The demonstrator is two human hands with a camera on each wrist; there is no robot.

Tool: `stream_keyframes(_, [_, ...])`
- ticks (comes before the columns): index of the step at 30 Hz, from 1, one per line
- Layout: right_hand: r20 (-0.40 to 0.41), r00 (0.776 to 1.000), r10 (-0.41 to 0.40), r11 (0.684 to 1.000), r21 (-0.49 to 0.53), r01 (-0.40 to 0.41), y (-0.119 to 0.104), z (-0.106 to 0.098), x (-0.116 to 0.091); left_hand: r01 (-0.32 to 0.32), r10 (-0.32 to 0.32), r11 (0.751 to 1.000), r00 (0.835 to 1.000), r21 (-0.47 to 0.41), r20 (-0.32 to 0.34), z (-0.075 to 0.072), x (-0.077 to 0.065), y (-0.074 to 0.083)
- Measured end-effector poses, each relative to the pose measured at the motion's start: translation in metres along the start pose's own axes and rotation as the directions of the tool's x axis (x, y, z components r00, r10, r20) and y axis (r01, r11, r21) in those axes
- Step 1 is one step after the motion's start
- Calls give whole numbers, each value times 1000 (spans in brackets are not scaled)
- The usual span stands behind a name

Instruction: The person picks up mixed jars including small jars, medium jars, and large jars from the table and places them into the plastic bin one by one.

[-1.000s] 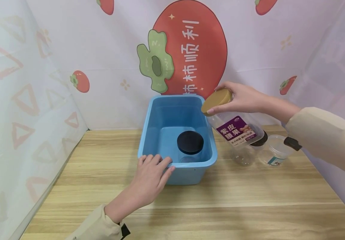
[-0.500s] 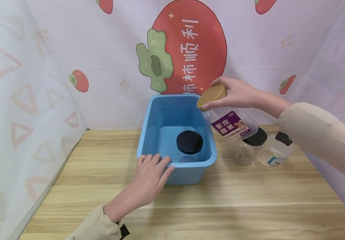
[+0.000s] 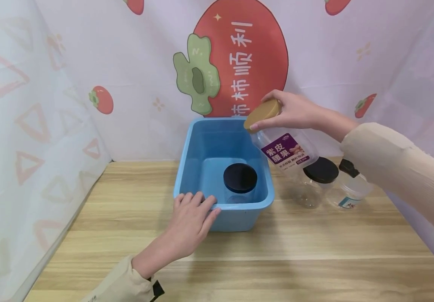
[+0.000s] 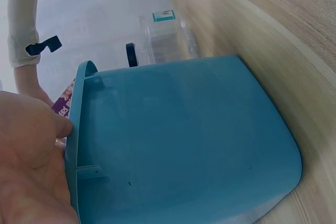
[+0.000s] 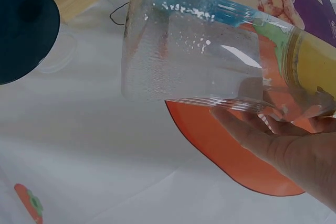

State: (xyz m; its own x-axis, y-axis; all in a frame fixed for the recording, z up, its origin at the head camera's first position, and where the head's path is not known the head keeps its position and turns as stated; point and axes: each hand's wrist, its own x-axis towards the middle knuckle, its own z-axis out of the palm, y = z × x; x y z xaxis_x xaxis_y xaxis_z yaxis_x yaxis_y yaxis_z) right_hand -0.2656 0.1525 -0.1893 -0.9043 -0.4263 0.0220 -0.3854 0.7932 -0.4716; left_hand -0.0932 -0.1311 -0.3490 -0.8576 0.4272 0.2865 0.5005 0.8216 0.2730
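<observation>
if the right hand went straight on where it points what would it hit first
Probably the right rim of the blue bin, met by the jar the right hand holds; height is unclear, so it might pass over.

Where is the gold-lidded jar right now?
In the head view, the gold-lidded jar hangs tilted from the right hand, by the right rim of the blue tub.

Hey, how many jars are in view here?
4: a gold-lidded jar in the right hand, a black-lidded jar inside the blue tub, a second black-lidded jar and a teal-labelled jar on the table. Others may be hidden.
</observation>
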Motion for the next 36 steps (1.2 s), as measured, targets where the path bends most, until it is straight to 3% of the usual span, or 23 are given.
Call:
stream_keyframes(21, [-40, 999, -1, 1000, 8, 2, -20, -6, 17, 22, -22, 1000, 999, 1, 29, -2, 1, 1])
stream_keyframes(36, [-47, 999, 8, 999, -34, -10, -35, -8, 31, 7, -7, 1000, 1000, -1, -1, 1, 0, 0])
